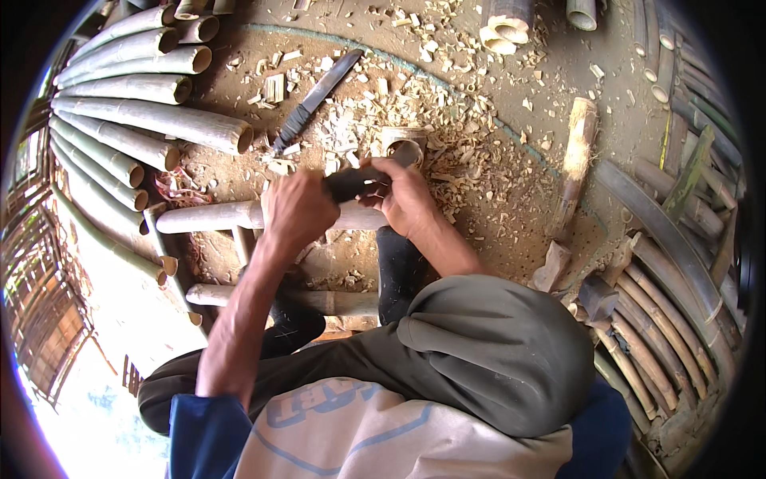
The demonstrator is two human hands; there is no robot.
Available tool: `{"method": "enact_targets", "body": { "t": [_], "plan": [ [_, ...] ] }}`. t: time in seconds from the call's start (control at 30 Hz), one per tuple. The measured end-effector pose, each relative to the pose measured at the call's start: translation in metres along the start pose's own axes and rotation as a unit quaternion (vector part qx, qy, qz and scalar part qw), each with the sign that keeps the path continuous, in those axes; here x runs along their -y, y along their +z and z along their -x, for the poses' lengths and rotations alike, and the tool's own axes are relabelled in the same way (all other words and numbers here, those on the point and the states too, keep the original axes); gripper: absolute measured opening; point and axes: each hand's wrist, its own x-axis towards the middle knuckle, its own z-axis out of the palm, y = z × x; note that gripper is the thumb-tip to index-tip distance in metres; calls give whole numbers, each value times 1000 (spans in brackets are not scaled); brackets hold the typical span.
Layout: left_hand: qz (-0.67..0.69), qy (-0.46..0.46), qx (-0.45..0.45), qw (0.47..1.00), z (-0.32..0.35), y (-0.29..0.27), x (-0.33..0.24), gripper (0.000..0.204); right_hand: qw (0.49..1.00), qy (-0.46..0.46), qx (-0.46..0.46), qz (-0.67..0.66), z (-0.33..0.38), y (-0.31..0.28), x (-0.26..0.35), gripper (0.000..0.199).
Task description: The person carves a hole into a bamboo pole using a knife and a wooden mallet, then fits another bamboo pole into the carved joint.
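Observation:
My left hand point(299, 206) is closed around one end of a dark, flat, blade-like tool point(347, 184). The fingers of my right hand point(404, 194) wrap the same tool farther along, thumb on top. Its far end overlaps the open mouth of a pale bamboo piece point(415, 136) among the shavings; whether they touch, I cannot tell. Below my hands runs a horizontal bamboo pole point(209, 217), part of a low frame. A long knife point(325, 93) with a dark wrapped handle lies on the ground ahead of my left hand.
Pale wood shavings point(471, 152) cover the ground ahead. Several bamboo poles point(159, 120) are stacked at the left. To the right lie a mallet-like wooden piece point(576, 152) and piled bamboo lengths point(662, 335). Cut bamboo ends point(511, 30) stand at the far side.

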Motion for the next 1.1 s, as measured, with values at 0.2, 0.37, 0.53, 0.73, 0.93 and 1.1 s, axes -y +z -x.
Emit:
{"method": "enact_targets", "body": {
  "t": [0.2, 0.37, 0.53, 0.73, 0.93, 1.1],
  "plan": [
    [-105, 38, -64, 992, -9, -38, -23, 18, 987, -7, 85, -139, -10, -7, -4, 25],
    [-275, 112, -15, 955, -6, -51, -96, 5, 929, -17, 218, -300, -22, -46, -20, 29],
    [-97, 115, 128, 980, 19, -29, -44, 35, 997, 6, 38, -69, 31, -12, -30, 35],
    [49, 471, 190, 860, 47, 5, -94, 49, 963, -27, 30, 267, 76, -78, -3, 30],
    [-14, 504, 42, 863, -37, 77, -158, 82, 847, -26, -250, 469, 47, -106, 46, 36],
    [242, 399, 18, 884, -57, 41, -150, 84, 558, -87, -176, 806, 51, -22, 117, 39]
  ]
}}
